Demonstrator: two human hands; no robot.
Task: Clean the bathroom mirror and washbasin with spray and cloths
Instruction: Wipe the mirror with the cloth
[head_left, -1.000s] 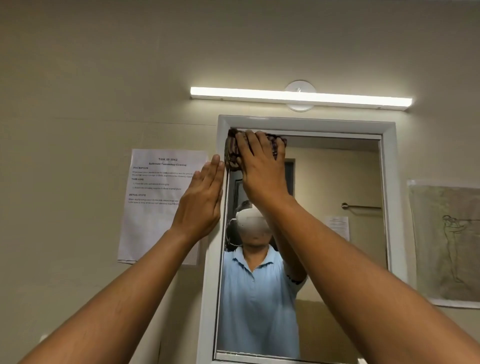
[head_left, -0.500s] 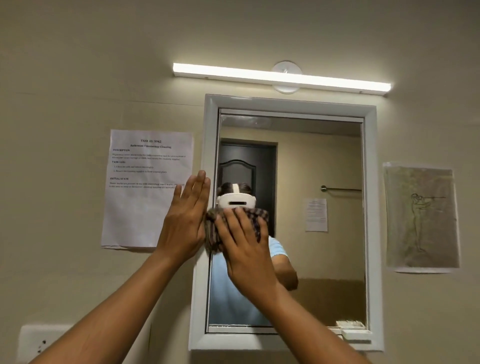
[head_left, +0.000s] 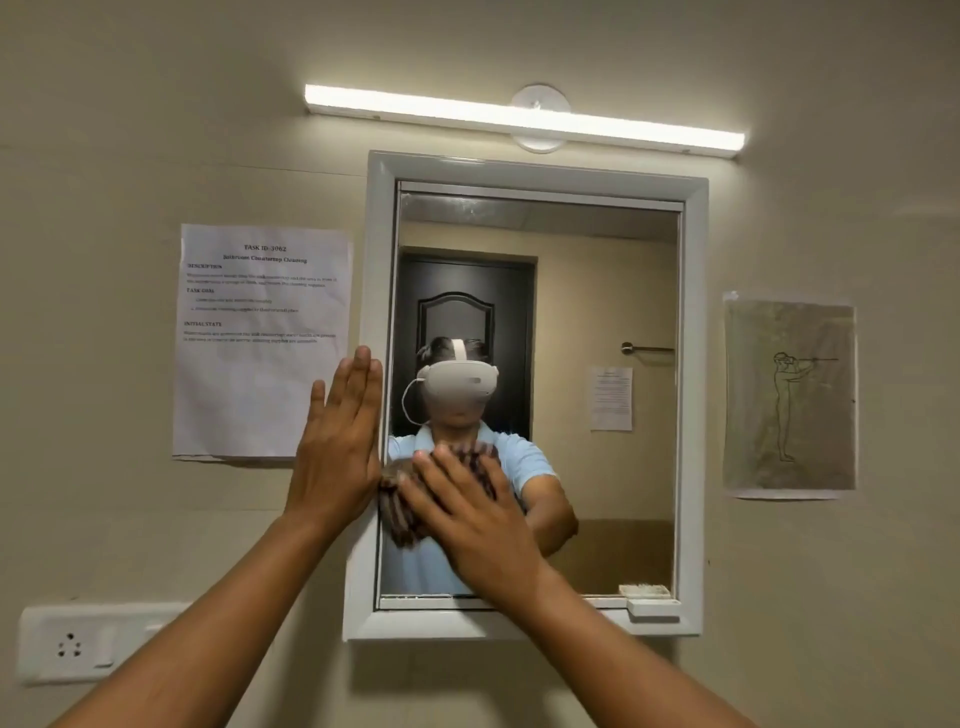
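Two bare forearms are reaching up from the bottom edge toward the wall. The right hand is lying flat, fingers straight and slightly spread, pressing a dark striped cloth against the lower left part of the mirror glass. The left hand is resting flat, fingers straight and together, on the wall and the left side of the white mirror frame, holding nothing; it is sitting just beside the cloth.

To the left of the mirror a printed sheet is hanging on the wall, reading "TASK ID-3062", "Bathroom Countertop Cleaning", "DESCRIPTION" and "INITIAL STATE"; the smaller print is too blurred to read. Lower left, a white socket plate is showing. On the right a paper with a line drawing of a standing figure is hanging. Above, a lit tube light is glowing. The glass is reflecting a dark door and a towel rail.
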